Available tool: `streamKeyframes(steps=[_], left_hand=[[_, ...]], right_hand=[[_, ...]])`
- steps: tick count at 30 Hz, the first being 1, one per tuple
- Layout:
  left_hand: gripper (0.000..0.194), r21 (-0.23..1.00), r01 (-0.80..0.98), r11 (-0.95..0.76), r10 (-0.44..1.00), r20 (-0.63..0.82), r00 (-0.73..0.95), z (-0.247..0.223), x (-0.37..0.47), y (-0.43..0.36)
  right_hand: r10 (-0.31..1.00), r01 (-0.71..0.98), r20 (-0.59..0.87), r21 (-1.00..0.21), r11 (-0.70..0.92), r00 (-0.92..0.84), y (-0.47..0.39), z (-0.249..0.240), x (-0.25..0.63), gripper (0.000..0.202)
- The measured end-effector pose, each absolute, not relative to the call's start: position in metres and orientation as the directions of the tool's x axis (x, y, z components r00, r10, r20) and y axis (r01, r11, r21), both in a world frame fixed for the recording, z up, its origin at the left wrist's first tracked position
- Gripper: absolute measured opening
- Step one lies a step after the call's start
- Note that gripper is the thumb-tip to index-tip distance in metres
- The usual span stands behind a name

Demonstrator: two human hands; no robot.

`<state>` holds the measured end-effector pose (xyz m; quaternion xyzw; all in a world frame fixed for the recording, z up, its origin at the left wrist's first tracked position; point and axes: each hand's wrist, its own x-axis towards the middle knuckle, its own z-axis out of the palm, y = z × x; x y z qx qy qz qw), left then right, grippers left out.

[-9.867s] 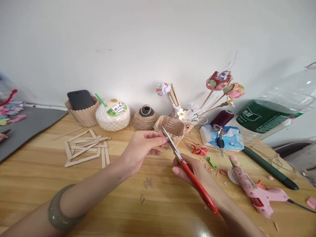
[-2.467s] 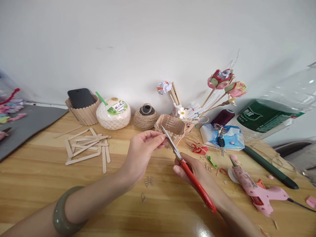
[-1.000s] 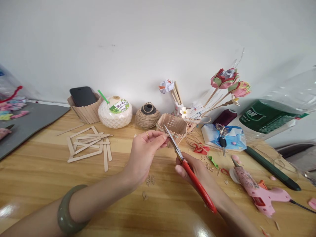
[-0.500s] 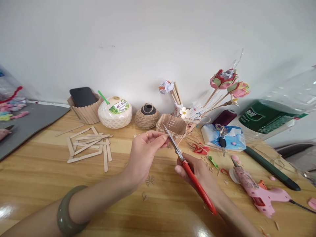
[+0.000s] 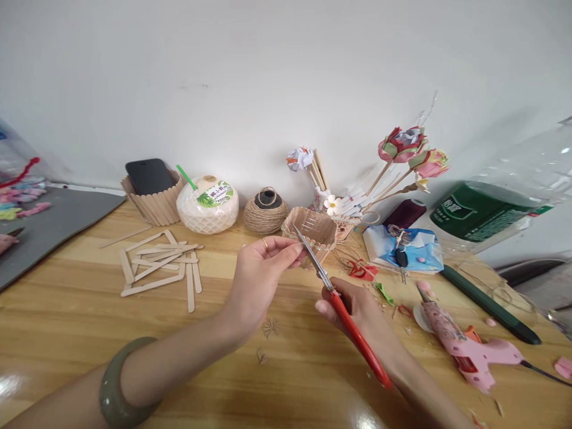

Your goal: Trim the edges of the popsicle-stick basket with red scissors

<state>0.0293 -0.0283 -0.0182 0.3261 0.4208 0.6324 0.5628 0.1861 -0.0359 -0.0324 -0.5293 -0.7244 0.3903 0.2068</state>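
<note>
Red-handled scissors [image 5: 345, 313] — in right hand [image 5: 363, 310]

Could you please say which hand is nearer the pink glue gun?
Right: the right hand, gripping scissors, is left of the glue gun; the left hand is farther left, by the blades.

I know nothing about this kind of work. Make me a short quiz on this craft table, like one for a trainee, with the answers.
1. Which of the person's hands holds the red-handled scissors?
2. True or false: the dark phone is propped in the wooden-stick holder.
3. What is the main colour of the glue gun? A) green B) pink C) black

Key: 1. The right hand. 2. True. 3. B.
</note>
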Motion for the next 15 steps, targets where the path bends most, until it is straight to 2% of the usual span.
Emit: streamKeyframes(steps=[15], left_hand=[[0.006, 0.959, -0.283, -0.031, 0.986, -0.018, -0.167, -0.0162, 0.0256, -0.0275]], right_hand=[[0.938, 0.631, -0.111, -0.765, 0.131, -0.329, -0.0366, -0.0299, 0.1864, 0.038]])
